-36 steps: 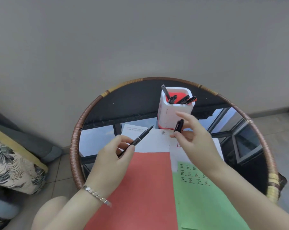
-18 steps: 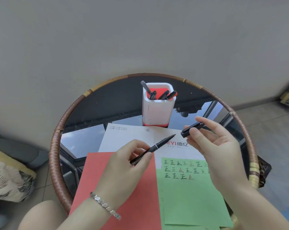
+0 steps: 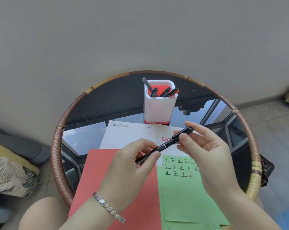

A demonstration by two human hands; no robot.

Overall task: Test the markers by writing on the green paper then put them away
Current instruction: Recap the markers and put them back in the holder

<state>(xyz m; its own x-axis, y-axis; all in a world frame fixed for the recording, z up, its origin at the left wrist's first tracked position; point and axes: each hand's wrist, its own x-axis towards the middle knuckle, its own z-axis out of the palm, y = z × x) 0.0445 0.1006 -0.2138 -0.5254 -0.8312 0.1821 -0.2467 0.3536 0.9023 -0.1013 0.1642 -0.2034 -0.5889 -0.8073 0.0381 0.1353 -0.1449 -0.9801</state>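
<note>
My left hand (image 3: 133, 161) grips the barrel of a black marker (image 3: 162, 146) held above the papers. Pinched in my right hand (image 3: 205, 151) is its black cap (image 3: 183, 132), which now sits over the marker's tip end. Under my hands lies the green paper (image 3: 190, 196), with three rows of written characters near its top edge. At the back of the table a white and red pen holder (image 3: 159, 105) stands upright with several markers (image 3: 163, 92) in it.
A red sheet (image 3: 94, 180) lies left of the green one, and a white printed sheet (image 3: 123, 136) lies behind both. The round glass table has a woven rim (image 3: 57, 146). A patterned cushion (image 3: 9, 175) is on the left. The wall is just behind the table.
My hands have come together: the cap in my right hand moved left onto the tip of the marker held by my left hand. The view shifted slightly.
</note>
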